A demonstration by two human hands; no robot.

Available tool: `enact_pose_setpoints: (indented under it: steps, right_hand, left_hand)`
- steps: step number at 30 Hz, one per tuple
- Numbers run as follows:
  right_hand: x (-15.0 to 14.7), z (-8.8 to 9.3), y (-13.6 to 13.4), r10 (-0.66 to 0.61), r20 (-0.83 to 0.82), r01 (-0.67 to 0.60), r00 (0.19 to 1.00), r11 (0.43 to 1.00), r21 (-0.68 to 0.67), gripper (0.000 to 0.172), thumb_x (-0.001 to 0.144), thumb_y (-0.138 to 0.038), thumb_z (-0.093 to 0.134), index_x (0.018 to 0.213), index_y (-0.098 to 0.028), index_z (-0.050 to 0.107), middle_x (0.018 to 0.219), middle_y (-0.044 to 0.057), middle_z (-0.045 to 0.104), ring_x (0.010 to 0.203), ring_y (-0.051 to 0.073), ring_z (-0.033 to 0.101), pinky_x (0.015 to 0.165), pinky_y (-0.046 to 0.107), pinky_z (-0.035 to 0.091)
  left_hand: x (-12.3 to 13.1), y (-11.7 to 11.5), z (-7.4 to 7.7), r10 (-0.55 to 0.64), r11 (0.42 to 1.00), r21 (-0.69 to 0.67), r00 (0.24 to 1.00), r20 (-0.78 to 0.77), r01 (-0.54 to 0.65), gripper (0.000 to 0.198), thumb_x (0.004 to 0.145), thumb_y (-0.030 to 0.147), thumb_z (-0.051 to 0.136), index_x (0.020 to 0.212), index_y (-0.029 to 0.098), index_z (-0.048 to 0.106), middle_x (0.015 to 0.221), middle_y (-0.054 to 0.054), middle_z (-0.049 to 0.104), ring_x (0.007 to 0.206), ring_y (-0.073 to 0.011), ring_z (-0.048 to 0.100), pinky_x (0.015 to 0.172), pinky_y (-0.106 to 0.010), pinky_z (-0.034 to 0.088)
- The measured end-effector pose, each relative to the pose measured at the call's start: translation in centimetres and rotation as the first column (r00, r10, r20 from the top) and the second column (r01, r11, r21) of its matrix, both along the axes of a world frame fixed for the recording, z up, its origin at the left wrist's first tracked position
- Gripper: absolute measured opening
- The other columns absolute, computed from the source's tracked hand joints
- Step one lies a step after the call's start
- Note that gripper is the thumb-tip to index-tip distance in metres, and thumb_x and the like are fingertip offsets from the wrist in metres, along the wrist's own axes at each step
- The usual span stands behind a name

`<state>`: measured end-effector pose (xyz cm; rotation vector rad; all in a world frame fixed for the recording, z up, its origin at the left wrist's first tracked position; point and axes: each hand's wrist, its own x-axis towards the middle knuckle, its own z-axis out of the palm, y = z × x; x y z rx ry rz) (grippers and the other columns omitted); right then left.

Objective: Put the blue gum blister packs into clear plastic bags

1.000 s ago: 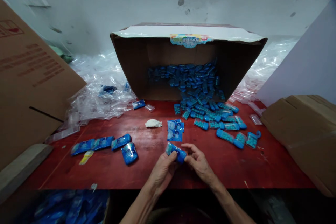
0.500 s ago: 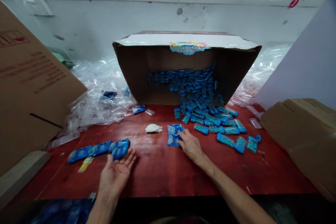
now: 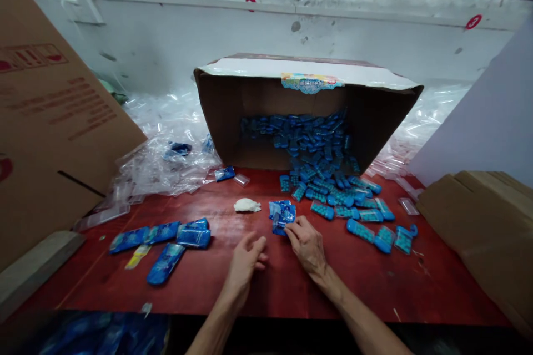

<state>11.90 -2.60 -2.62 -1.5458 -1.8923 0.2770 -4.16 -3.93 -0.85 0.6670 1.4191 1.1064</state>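
My right hand (image 3: pixel 307 244) pinches the lower edge of a blue printed packet (image 3: pixel 282 216) at the middle of the red table (image 3: pixel 266 283). To its left, my left hand (image 3: pixel 246 259) is held over the table with fingers apart and nothing in it. Several blue pouches (image 3: pixel 165 263) lie at the left, some overlapping. A white crumpled piece (image 3: pixel 247 205) sits just left of the packet. Small blue-capped containers with blue beads (image 3: pixel 360 230) spill toward the right from an open carton (image 3: pixel 383 122) lying on its side.
Clear plastic cases (image 3: pixel 166 172) are heaped at the back left, beside a large carton (image 3: pixel 54 122). A brown box (image 3: pixel 478 233) stands at the right. A yellow strip (image 3: pixel 137 257) lies near the pouches. Blue items (image 3: pixel 100 335) show below the table's left edge.
My left hand has moved right, away from the pouches, where one more now lies in front. The packet under my right hand has shifted and its sheets look fanned. The view has tilted slightly.
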Motion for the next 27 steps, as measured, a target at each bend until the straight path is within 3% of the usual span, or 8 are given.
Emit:
enact_pose_setpoints:
  steps: [3, 6, 11, 14, 17, 21, 24, 27]
  right_hand:
    - [-0.1, 0.8, -0.8, 0.081, -0.053, -0.08, 0.995, 0.997, 0.02, 0.024, 0.085, -0.023, 0.039, 0.08, -0.021, 0.062, 0.077, 0.004, 0.052, 0.071, 0.013, 0.05, 0.064, 0.022, 0.038]
    - [0.1, 0.9, -1.0, 0.079, -0.138, -0.078, 0.987, 0.997, 0.013, 0.021, 0.084, -0.022, 0.04, 0.08, -0.02, 0.06, 0.08, 0.004, 0.051, 0.073, 0.014, 0.05, 0.066, 0.023, 0.039]
    - [0.2, 0.4, -0.8, 0.08, -0.217, -0.093, 0.973, 0.994, -0.05, 0.018, 0.082, -0.017, 0.04, 0.073, -0.019, 0.056, 0.073, 0.002, 0.053, 0.07, 0.014, 0.051, 0.066, 0.024, 0.04]
    - [0.0, 0.0, -0.9, 0.046, -0.234, -0.062, 0.971, 0.996, -0.064, 0.016, 0.08, -0.016, 0.042, 0.084, -0.019, 0.057, 0.08, 0.004, 0.055, 0.076, 0.016, 0.052, 0.069, 0.026, 0.041]
    - [0.1, -0.4, -0.3, -0.063, -0.334, 0.024, 0.941, 0.992, -0.12, 0.028, 0.074, -0.021, 0.05, 0.102, -0.02, 0.053, 0.093, 0.006, 0.055, 0.083, 0.018, 0.052, 0.072, 0.028, 0.041]
    - [0.6, -0.9, 1.2, -0.059, -0.441, -0.072, 0.896, 0.958, -0.276, 0.016, 0.074, -0.029, 0.05, 0.077, -0.017, 0.06, 0.067, 0.0, 0.059, 0.061, 0.014, 0.053, 0.058, 0.023, 0.042]
    - [0.9, -1.2, 2.3, -0.07, -0.428, -0.063, 0.901, 0.955, -0.289, 0.022, 0.076, -0.032, 0.047, 0.066, -0.016, 0.059, 0.057, -0.002, 0.056, 0.053, 0.012, 0.05, 0.051, 0.021, 0.039]
    - [1.0, -1.3, 3.5, -0.096, -0.393, -0.027, 0.915, 0.955, -0.297, 0.025, 0.078, -0.031, 0.044, 0.063, -0.016, 0.058, 0.055, -0.002, 0.055, 0.052, 0.012, 0.049, 0.05, 0.021, 0.037]
  left_hand:
    - [2.9, 1.2, -1.4, -0.121, 0.993, 0.007, 0.971, 0.205, 0.122, 0.034, 0.055, 0.028, 0.069, 0.082, 0.011, 0.059, 0.06, -0.002, 0.059, 0.042, -0.0062, 0.049, 0.039, -0.016, 0.033]
    - [4.2, 1.6, -2.1, -0.117, 0.993, 0.042, 0.955, 0.274, 0.109, 0.023, 0.058, 0.03, 0.067, 0.068, 0.011, 0.058, 0.051, 0.0, 0.056, 0.042, -0.0062, 0.049, 0.04, -0.015, 0.033]
    - [5.3, 0.8, -1.8, -0.181, 0.983, 0.101, 0.896, 0.405, 0.153, 0.024, 0.061, 0.029, 0.066, 0.076, 0.011, 0.06, 0.064, -0.003, 0.061, 0.052, -0.0081, 0.054, 0.048, -0.018, 0.04]
    - [5.5, 0.6, -2.0, -0.163, 0.986, 0.097, 0.896, 0.412, 0.135, 0.025, 0.058, 0.025, 0.068, 0.077, 0.01, 0.061, 0.062, -0.002, 0.061, 0.05, -0.0078, 0.053, 0.049, -0.019, 0.041]
    - [5.2, 1.0, -2.4, -0.125, 0.992, 0.033, 0.918, 0.377, 0.121, 0.025, 0.056, 0.027, 0.069, 0.072, 0.009, 0.061, 0.057, -0.003, 0.062, 0.045, -0.0098, 0.053, 0.045, -0.021, 0.042]
    - [4.9, 1.8, -2.4, -0.045, 0.996, -0.058, 0.962, 0.271, 0.064, 0.027, 0.054, 0.026, 0.07, 0.073, 0.009, 0.061, 0.058, -0.005, 0.064, 0.047, -0.0134, 0.057, 0.043, -0.023, 0.045]
    - [4.9, 2.1, -2.2, -0.017, 0.997, -0.074, 0.976, 0.215, 0.034, 0.024, 0.056, 0.026, 0.07, 0.071, 0.01, 0.06, 0.057, -0.005, 0.064, 0.045, -0.0138, 0.057, 0.042, -0.024, 0.045]
    - [4.6, 1.9, -2.1, -0.058, 0.994, -0.072, 0.965, 0.255, 0.079, 0.022, 0.056, 0.025, 0.069, 0.068, 0.011, 0.057, 0.054, -0.004, 0.063, 0.044, -0.014, 0.058, 0.041, -0.023, 0.044]
